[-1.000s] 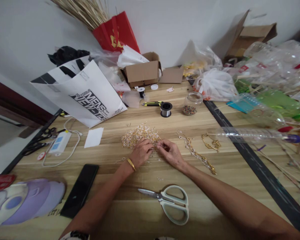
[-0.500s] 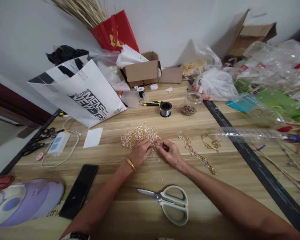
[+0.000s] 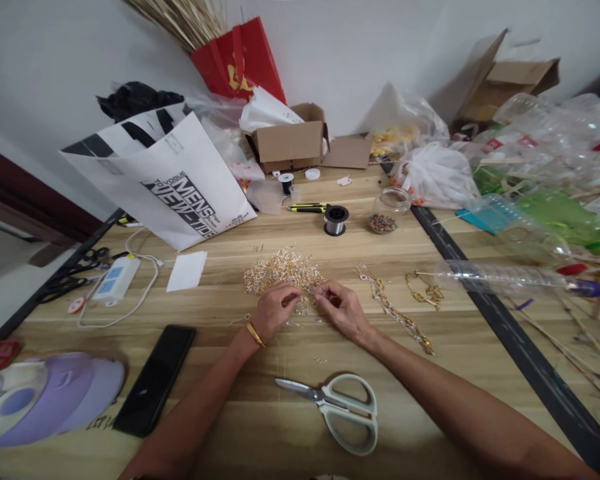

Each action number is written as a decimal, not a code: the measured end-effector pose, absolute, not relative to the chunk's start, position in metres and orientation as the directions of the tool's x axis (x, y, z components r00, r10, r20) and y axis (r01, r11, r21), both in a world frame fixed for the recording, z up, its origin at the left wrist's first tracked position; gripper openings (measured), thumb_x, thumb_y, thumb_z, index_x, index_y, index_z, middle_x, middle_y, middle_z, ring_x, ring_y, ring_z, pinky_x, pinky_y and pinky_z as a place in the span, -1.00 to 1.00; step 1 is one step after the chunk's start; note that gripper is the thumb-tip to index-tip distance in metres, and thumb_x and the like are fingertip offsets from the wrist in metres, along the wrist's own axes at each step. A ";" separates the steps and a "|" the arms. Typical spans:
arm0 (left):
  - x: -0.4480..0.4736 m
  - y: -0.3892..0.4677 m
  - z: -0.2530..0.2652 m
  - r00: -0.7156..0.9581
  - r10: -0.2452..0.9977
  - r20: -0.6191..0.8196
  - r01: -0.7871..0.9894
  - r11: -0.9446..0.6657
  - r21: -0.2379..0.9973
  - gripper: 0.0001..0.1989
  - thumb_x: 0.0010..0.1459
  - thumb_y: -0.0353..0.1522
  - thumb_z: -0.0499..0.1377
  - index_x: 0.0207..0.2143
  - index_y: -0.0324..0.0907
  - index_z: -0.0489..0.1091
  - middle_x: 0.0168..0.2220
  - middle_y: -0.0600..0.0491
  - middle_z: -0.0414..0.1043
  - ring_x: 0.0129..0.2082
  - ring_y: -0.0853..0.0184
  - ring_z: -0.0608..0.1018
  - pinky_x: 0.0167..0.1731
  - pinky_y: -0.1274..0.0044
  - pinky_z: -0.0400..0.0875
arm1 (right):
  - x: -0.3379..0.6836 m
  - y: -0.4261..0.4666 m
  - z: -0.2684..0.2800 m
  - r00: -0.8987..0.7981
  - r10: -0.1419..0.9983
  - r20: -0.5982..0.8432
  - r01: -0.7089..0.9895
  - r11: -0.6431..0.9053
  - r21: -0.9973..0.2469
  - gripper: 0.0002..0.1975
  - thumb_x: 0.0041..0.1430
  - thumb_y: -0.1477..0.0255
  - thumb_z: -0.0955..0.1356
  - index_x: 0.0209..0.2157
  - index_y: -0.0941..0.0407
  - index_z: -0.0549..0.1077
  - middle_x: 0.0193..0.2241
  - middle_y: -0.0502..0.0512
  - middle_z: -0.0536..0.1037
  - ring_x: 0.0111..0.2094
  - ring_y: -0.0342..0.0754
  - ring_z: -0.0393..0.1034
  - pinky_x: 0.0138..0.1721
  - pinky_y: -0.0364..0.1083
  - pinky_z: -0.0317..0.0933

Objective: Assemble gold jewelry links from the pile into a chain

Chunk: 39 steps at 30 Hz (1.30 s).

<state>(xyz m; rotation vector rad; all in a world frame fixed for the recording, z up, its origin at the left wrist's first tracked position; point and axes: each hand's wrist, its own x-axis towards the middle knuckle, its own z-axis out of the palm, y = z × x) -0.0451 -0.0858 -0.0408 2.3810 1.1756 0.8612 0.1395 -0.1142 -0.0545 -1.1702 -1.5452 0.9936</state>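
Note:
My left hand (image 3: 276, 309), with a gold bangle (image 3: 255, 334) on its wrist, is at the near edge of a pile of small gold and silver beads (image 3: 283, 267). Its thumb and fingers are curled into a pinch; anything between them is too small to make out. Across a narrow gap, my right hand (image 3: 343, 308) is also pinched at the pile's right side, its fingertips by the beads. What it holds I cannot make out. A beaded gold and silver chain (image 3: 393, 307) lies right of my right hand, and a smaller gold chain (image 3: 425, 290) lies beyond it.
White-handled scissors (image 3: 335, 407) lie in front of my hands. A phone (image 3: 155, 380) and a power strip (image 3: 117, 280) are on the left. Behind the beads stand a wire spool (image 3: 335, 221), a utility knife (image 3: 307, 208) and a glass jar (image 3: 389, 212). Plastic bottles (image 3: 550, 207) crowd the right.
My left hand has drawn slightly back and left, so the gap between the hands is wider. My right hand stays in nearly the same place. The view has shifted slightly.

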 end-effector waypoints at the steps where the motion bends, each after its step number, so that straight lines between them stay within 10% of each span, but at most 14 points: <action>1: -0.046 -0.086 -0.040 0.475 0.803 0.360 0.592 -0.594 0.544 -0.95 0.08 -0.48 0.17 -0.41 -0.22 0.42 -0.41 0.03 0.49 -0.36 0.35 0.46 -0.24 0.48 0.34 | 0.139 -0.114 -0.055 -0.120 0.973 0.198 0.225 0.221 -0.949 -0.84 0.12 0.36 0.29 -0.43 0.16 0.39 -0.57 -0.03 0.36 -0.56 -0.18 0.20 -0.54 -0.21 0.09; 19: -0.055 -0.101 -0.018 0.651 0.755 0.081 0.721 -0.648 0.247 -0.90 0.12 -0.41 0.15 -0.45 -0.20 0.41 -0.43 0.04 0.39 -0.31 0.28 0.36 -0.22 0.43 0.25 | 0.140 -0.114 -0.055 -0.120 0.974 0.192 0.234 0.216 -0.948 -0.87 0.11 0.38 0.29 -0.42 0.15 0.39 -0.57 -0.02 0.36 -0.55 -0.18 0.20 -0.54 -0.20 0.10; 39: -0.076 -0.098 -0.015 0.578 0.806 0.125 0.763 -0.588 0.268 -0.90 0.08 -0.47 0.15 -0.48 -0.19 0.40 -0.44 0.05 0.42 -0.32 0.29 0.38 -0.23 0.45 0.27 | 0.139 -0.115 -0.056 -0.122 0.970 0.212 0.249 0.236 -0.939 -0.87 0.11 0.38 0.29 -0.43 0.15 0.39 -0.56 -0.01 0.37 -0.54 -0.17 0.21 -0.53 -0.20 0.10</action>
